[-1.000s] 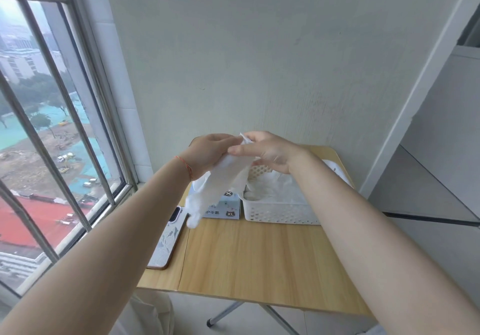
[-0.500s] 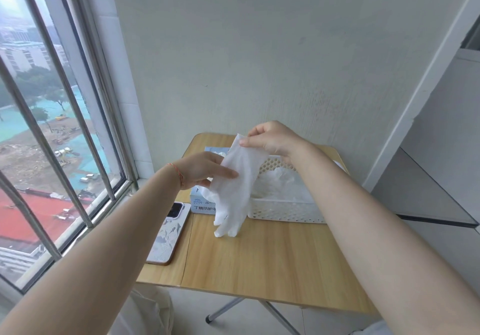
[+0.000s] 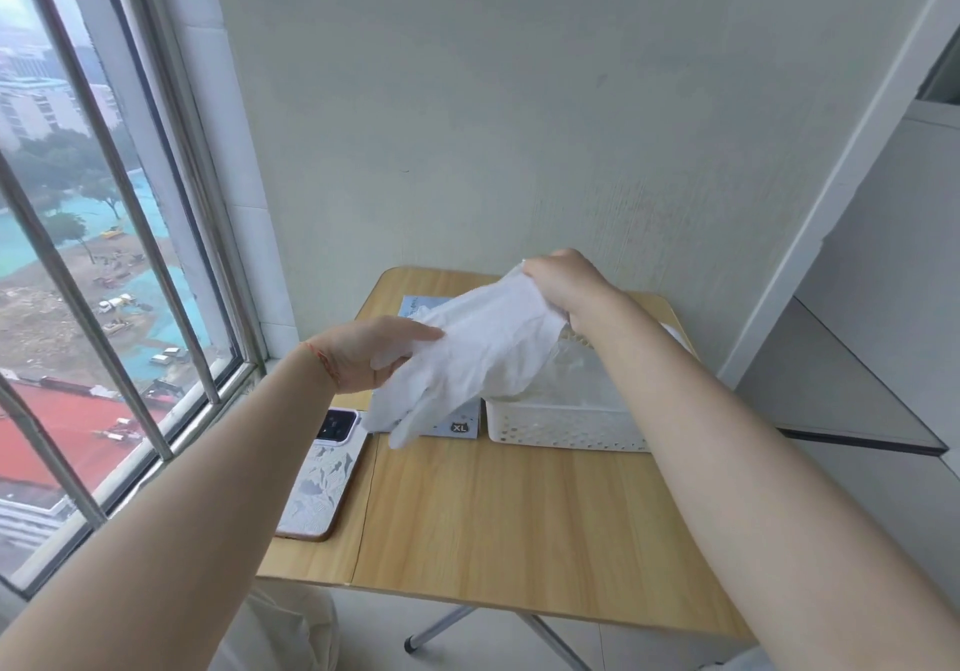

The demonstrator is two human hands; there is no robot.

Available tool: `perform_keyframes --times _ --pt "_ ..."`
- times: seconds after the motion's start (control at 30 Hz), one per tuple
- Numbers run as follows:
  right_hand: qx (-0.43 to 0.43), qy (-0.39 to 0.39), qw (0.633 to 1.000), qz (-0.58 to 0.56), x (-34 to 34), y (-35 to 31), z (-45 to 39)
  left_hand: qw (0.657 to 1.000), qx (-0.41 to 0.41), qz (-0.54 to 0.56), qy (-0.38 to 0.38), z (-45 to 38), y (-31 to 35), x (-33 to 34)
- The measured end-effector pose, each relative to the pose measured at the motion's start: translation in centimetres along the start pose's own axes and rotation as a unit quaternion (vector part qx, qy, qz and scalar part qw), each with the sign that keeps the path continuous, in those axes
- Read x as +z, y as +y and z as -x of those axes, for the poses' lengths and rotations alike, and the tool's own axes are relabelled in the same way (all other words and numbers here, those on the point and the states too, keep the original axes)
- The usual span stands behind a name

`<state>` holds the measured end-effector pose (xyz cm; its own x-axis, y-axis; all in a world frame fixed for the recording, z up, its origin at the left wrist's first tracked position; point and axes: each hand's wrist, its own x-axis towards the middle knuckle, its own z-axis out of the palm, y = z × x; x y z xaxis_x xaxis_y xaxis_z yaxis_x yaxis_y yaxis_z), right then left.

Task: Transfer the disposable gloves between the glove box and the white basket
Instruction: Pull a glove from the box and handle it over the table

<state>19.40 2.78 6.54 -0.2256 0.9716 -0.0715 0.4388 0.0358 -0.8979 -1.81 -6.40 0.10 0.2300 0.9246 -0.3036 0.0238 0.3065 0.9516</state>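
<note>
Above a wooden table (image 3: 519, 530), the right hand (image 3: 563, 283) pinches a white glove's (image 3: 483, 353) cuff over the white basket (image 3: 566, 428), the flat-fingered left hand (image 3: 374, 350) touching its lower part.

"XL" in white on a dark patch on the glove box (image 3: 460, 426) front.
</note>
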Motion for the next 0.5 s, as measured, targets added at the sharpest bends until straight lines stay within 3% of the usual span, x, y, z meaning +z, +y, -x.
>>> perform_keyframes --times 0.17,0.37,0.43,0.5 --pt "0.108 -0.049 0.993 -0.009 -2.0 3.9 -0.2 0.998 -0.032 -0.054 0.027 -2.6 1.6 2.0" --pt "0.178 -0.088 0.978 -0.056 -5.8 7.7 -1.6 0.990 -0.105 -0.054 -0.073 -5.7 4.8 4.9" --pt "0.189 -0.069 0.977 -0.067 -6.8 9.0 -2.2 0.980 -0.124 -0.155 -0.013 -6.8 6.1 6.9" --pt "0.188 -0.042 0.979 -0.059 -7.2 10.2 -2.7 0.916 -0.126 -0.372 0.078 -8.7 6.7 8.3"
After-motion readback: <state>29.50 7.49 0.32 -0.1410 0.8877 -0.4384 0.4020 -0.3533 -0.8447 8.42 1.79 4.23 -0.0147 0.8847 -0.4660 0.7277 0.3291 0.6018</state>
